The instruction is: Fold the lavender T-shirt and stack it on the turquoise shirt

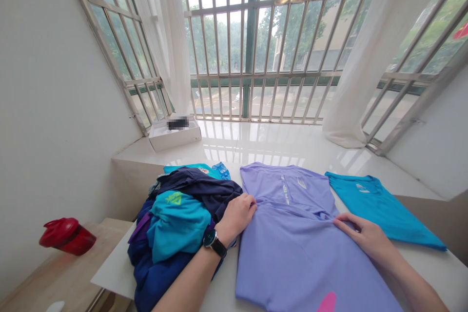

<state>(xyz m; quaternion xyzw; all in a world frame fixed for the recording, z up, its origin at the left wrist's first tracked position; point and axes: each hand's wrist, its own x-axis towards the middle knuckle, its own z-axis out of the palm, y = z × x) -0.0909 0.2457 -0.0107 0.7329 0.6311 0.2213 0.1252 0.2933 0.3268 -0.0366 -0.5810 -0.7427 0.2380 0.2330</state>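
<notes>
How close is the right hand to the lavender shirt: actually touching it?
Touching. The head view shows the right hand pinching cloth at the right edge of the lavender shirt, with no gap.

1. The view looks from the wearer's head, above and behind the left hand (238, 214) and right hand (367, 236), facing forward and down.
2. It is near the hands; the shirt (296, 248) between them runs off the bottom edge.
3. Past the hands, it takes in the sill (252, 139), then the farther window (249, 34).
4. It reaches the cup (69, 236) left of the left hand and the wall (440, 126) right of the right hand.
</notes>
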